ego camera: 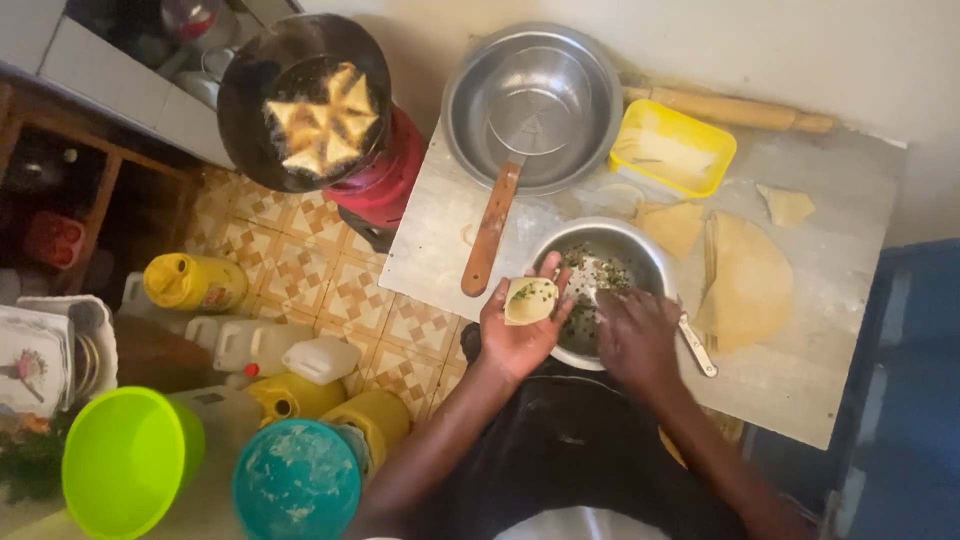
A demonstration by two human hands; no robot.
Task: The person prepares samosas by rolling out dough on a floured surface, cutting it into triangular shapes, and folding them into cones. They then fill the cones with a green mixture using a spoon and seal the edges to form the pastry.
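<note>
Landmark: the small steel-grey filling bowl (645, 250), flecked inside with green and dark bits. Against its near-left rim, the left hand (520, 335) holds a pale cream pastry cone (530, 300) speckled green. Right of the bowl lie tan-yellow pastry sheets (750, 285). Beyond it sit a bright yellow tray (672, 150) and a silver basin (533, 105). Far left, a black pan (300, 100) shows golden triangles above brown-and-cream patterned floor tiles (300, 270).

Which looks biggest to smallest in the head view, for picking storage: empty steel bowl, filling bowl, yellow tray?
1. Empty steel bowl, largest.
2. Filling bowl, partly covered by both hands, so less certain.
3. Yellow tray, smallest.
</note>
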